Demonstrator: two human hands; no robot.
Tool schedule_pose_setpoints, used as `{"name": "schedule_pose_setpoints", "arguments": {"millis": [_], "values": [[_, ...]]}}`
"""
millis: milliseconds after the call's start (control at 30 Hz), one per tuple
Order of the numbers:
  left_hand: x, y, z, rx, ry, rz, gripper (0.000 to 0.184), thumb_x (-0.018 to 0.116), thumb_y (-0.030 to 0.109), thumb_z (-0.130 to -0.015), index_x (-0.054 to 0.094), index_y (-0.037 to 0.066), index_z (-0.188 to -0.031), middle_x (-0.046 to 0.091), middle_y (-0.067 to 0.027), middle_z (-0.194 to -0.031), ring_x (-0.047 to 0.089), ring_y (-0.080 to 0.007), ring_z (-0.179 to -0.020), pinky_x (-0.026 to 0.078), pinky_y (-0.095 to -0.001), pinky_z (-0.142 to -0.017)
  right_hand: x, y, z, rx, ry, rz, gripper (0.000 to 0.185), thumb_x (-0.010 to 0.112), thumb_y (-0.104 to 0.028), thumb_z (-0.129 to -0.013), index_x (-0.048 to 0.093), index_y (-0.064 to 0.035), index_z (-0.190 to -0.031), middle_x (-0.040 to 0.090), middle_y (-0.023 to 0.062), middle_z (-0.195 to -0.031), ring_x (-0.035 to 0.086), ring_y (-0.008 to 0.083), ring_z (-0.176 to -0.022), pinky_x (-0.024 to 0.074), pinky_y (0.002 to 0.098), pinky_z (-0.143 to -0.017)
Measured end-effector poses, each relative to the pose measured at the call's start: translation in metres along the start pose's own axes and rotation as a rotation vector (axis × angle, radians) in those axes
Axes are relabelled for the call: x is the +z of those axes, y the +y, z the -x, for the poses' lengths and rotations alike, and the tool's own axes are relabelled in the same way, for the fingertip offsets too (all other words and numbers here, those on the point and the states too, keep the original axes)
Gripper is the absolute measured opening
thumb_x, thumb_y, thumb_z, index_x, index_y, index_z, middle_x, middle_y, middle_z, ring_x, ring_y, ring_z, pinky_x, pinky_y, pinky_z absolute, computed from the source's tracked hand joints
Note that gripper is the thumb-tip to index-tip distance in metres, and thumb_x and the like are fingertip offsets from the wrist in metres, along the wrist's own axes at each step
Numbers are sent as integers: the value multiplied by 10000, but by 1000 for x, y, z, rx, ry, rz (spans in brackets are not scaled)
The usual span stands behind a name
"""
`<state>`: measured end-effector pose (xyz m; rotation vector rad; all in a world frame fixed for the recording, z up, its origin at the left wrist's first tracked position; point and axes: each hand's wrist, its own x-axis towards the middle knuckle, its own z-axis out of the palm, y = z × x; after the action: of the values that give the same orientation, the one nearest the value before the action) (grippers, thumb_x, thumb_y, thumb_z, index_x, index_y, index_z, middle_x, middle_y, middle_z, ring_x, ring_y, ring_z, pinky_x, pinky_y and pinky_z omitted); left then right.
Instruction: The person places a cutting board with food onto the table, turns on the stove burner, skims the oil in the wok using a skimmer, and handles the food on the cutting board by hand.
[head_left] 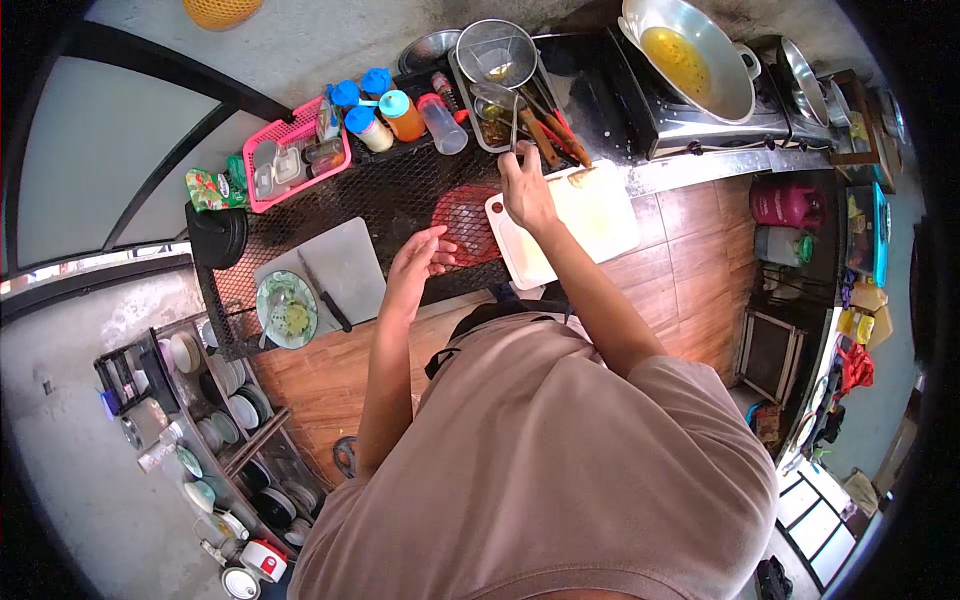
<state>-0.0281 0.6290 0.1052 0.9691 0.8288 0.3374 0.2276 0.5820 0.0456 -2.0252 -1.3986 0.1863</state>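
My right hand (pixel 527 190) is closed on the thin metal handle of a utensil (pixel 514 130), which reaches up toward a metal tray (pixel 548 92) of utensils. Under that hand lies a cream cutting board (pixel 590 215). My left hand (pixel 415 265) hangs with fingers apart and holds nothing, near a red mesh patch (pixel 466 225) on the black counter. Further left, a knife (pixel 325 291) rests on a grey cutting board (pixel 350 262), beside a green patterned plate (pixel 287 310) with some food on it.
A wok (pixel 700 60) with yellow oil sits on the stove (pixel 660 110) at the upper right. Bottles (pixel 402 117) and a pink basket (pixel 343 165) stand at the counter's back left. A dish rack (pixel 225 410) is at the lower left.
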Motion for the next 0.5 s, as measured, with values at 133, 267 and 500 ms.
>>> {"name": "schedule_pose_setpoints", "arguments": {"millis": [133,267,500], "values": [[-1,-2,-2,23,-9,-10,386,479,270,-1054,544,26,-1346,658,-73,-1089,603,-118,-935,457,-259,-811,-4,-4,22,41,-145,44,276,595,-53,-848,483,-43,-1100,425,314,-1299,476,501,-1173,476,509,-958],[-1,-4,-4,22,-7,-1,384,483,271,-1052,547,29,-1343,655,-68,-1085,599,-114,-926,452,-258,-808,-12,-8,38,40,-95,-1,266,617,-98,-865,488,-51,-1093,420,315,-1322,474,490,-1186,477,504,-959],[7,-3,-8,14,-40,-4,376,477,269,-1053,551,32,-1335,659,-69,-1085,605,-121,-932,453,-261,-816,-25,-16,47,44,-120,36,255,607,-97,-877,499,-28,-1098,430,313,-1313,483,483,-1180,456,489,-991]]}}
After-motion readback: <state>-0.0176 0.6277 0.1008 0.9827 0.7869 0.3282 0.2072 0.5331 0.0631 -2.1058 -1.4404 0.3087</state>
